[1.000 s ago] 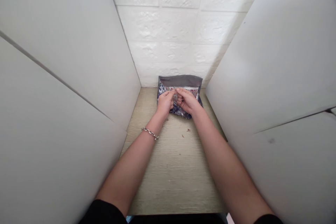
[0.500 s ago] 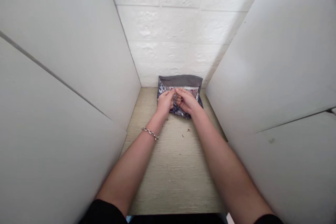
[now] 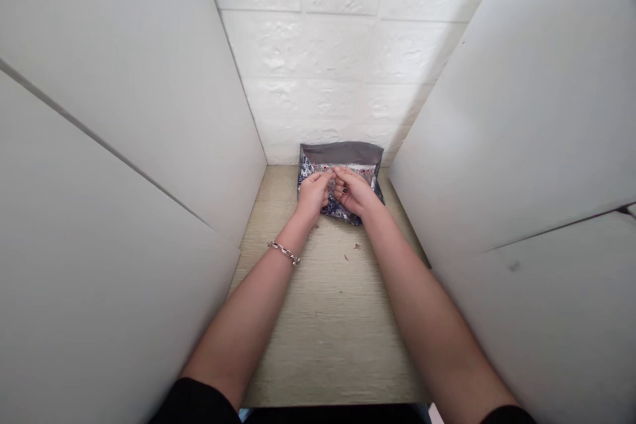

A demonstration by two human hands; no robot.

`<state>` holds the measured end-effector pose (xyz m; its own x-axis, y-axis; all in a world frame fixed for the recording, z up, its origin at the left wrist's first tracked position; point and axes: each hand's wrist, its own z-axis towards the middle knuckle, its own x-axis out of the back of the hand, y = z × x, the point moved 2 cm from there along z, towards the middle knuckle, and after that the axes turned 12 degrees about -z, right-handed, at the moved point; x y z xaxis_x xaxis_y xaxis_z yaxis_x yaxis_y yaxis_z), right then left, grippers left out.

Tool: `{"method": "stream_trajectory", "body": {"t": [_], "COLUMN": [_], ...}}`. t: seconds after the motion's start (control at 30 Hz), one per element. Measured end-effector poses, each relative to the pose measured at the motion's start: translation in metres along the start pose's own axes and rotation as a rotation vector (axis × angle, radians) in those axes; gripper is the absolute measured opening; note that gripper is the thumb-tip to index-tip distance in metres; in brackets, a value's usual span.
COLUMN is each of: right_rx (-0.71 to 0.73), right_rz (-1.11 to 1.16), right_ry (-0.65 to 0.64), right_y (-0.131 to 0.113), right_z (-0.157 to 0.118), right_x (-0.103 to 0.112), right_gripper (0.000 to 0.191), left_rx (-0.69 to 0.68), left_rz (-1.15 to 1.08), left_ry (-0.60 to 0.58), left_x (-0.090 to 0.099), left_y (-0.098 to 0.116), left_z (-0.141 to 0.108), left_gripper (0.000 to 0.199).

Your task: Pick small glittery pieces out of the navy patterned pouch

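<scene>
With fingers curled and tips pinched together, the person's left hand (image 3: 313, 194) and right hand (image 3: 354, 191) meet over the open bag (image 3: 342, 154) at the table's (image 3: 338, 331) far end, perhaps so small bits drop inside, though whether they grip anything is unclear.

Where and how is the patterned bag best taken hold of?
Probably by the grey back panel of the patterned bag, pinched from above: it stands upright near the wall, its top edge exposed. The left hand and right hand cover part of the front.
</scene>
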<state>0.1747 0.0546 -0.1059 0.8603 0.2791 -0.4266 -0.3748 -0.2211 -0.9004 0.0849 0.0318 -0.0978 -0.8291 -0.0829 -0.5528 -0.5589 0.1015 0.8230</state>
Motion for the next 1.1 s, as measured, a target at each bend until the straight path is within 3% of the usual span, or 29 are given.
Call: {"method": "stream_trajectory", "body": {"t": [0.7, 1.1], "right_rx": [-0.003, 0.003], "right_rz": [-0.05, -0.107], "right_ry": [-0.014, 0.044], "right_y": [-0.0011, -0.0012], "right_z": [-0.0016, -0.0027], "right_x": [-0.0021, -0.0031], "right_gripper": [0.022, 0.022], "left_rx": [-0.001, 0.011], "left_rz": [0.002, -0.014], "left_ry": [0.021, 0.01], "left_x": [-0.0014, -0.0001], "left_y": [0.001, 0.0011], "left_z": [-0.0015, -0.001], "left_gripper": [0.017, 0.021]}}
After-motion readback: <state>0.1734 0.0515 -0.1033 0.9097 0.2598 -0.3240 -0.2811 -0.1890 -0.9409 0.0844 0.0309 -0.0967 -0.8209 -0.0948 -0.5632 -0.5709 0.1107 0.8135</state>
